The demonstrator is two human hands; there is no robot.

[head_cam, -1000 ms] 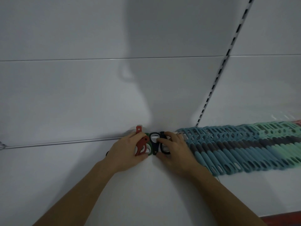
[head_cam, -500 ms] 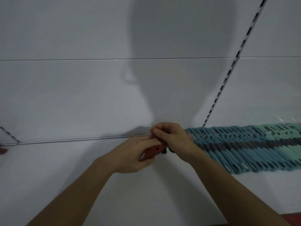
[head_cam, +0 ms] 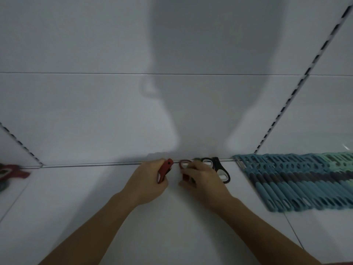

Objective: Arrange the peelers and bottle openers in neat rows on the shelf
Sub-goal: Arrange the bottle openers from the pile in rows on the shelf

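My left hand (head_cam: pixel 148 181) grips a red bottle opener (head_cam: pixel 165 169) near the back of the white shelf (head_cam: pixel 95 197). Just to its right, my right hand (head_cam: pixel 205 179) pinches a second red bottle opener (head_cam: pixel 185 165) that stands against the back rail. A black bottle opener (head_cam: pixel 221 170) and a dark green one lie beside my right hand, partly hidden by its fingers. Further right, a long neat row of teal and green peelers (head_cam: pixel 298 182) covers the shelf.
More red and green bottle openers (head_cam: pixel 9 172) lie at the far left edge of the shelf. A slotted upright (head_cam: pixel 298 88) runs up the white back panel at the right. A metal rail (head_cam: pixel 86 165) lines the shelf's back.
My hands have parted: the left one now holds one red opener on its own, and the right one has set another red opener beside the black one. The view shifted left.
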